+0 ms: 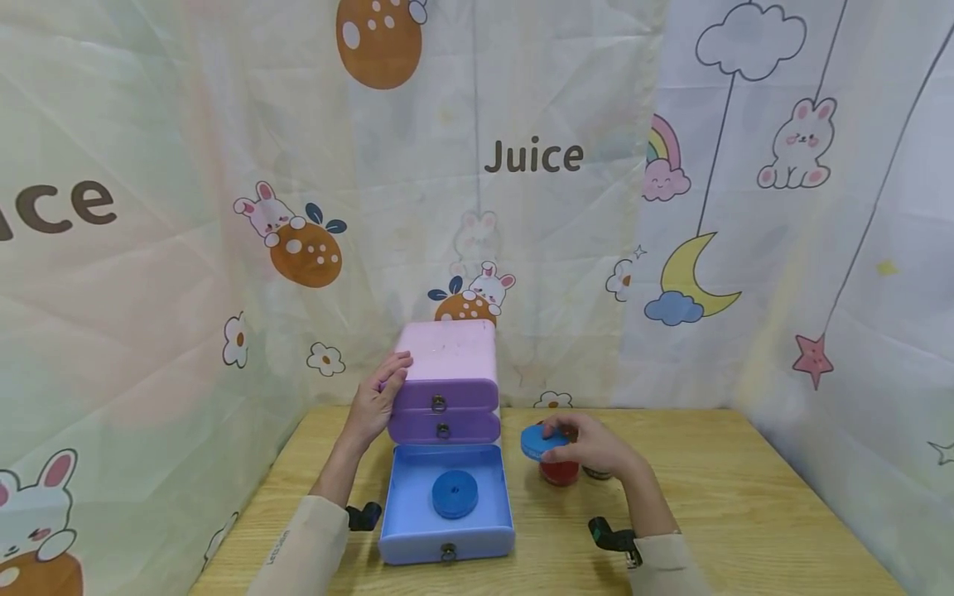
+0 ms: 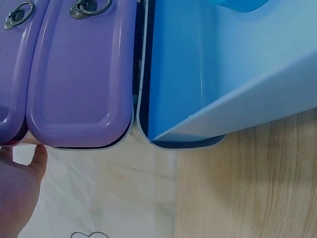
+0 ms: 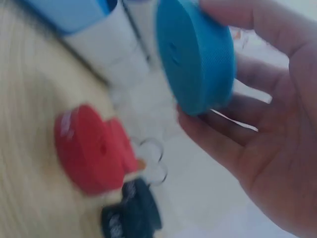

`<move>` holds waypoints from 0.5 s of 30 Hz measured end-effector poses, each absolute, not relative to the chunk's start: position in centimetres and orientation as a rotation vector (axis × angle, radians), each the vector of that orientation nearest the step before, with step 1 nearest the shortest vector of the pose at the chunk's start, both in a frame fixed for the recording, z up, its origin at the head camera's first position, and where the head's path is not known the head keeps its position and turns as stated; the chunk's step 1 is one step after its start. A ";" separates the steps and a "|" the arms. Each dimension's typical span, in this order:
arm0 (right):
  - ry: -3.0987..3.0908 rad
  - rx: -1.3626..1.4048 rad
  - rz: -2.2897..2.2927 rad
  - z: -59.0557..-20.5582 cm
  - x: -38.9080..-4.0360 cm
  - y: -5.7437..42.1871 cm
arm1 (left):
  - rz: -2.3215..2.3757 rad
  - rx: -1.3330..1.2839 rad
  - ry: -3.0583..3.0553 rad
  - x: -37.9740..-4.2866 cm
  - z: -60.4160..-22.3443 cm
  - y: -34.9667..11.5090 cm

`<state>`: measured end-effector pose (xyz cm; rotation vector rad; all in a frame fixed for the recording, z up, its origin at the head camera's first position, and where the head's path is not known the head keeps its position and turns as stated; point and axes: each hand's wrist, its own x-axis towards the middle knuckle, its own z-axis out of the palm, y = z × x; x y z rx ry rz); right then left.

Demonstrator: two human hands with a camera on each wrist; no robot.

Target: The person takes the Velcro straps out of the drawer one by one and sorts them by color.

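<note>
My right hand [image 1: 596,447] pinches a blue roll of tape [image 1: 535,442] between thumb and fingers, raised above the table to the right of the drawer box. In the right wrist view, the ribbed edge of this roll [image 3: 215,64] faces the palm. Another blue roll [image 1: 455,494] lies flat inside the pulled-out blue drawer [image 1: 406,517]. My left hand [image 1: 373,410] rests against the upper left side of the drawer box [image 1: 447,352], fingers along its top edge. Two purple drawers [image 2: 84,74] with ring pulls are closed above the blue one.
Red rolls [image 3: 89,148] stand on the table under and beside my right hand, with black rolls [image 3: 131,213] next to them. The wooden table [image 1: 715,497] meets a printed curtain [image 1: 566,273] at the back and sides.
</note>
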<state>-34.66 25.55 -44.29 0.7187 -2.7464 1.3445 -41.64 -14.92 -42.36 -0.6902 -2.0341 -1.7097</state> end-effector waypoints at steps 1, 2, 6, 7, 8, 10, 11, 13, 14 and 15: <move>-2.729 0.662 1.336 -44.6 -34.9 26.1 | -1.715 -0.686 -2.035 -41.7 -42.4 -14.9; -2.708 0.594 1.326 -45.0 -35.2 26.6 | -1.717 -0.683 -2.036 -41.7 -42.4 -14.9; -2.626 0.343 1.292 -46.4 -35.9 28.5 | -1.714 -0.678 -2.045 -41.8 -42.4 -14.9; -2.607 0.298 1.264 -46.7 -36.1 28.9 | -1.713 -0.675 -2.047 -41.8 -42.4 -14.9; -2.591 0.247 1.234 -47.0 -36.2 29.3 | -1.710 -0.672 -2.050 -41.8 -42.4 -15.0; -2.568 0.158 1.188 -47.5 -36.4 30.1 | -1.701 -0.667 -2.058 -41.8 -42.4 -15.0; -2.556 0.113 1.165 -47.7 -36.5 30.5 | -1.699 -0.661 -2.062 -41.8 -42.4 -15.0; -2.549 0.044 1.117 -48.2 -36.5 31.2 | -1.693 -0.658 -2.070 -41.7 -42.4 -15.0; -2.545 0.020 1.108 -48.5 -36.5 31.5 | -1.690 -0.655 -2.073 -41.7 -42.4 -15.1; -2.539 0.004 1.095 -48.7 -36.5 31.8 | -1.688 -0.653 -2.074 -41.7 -42.4 -15.1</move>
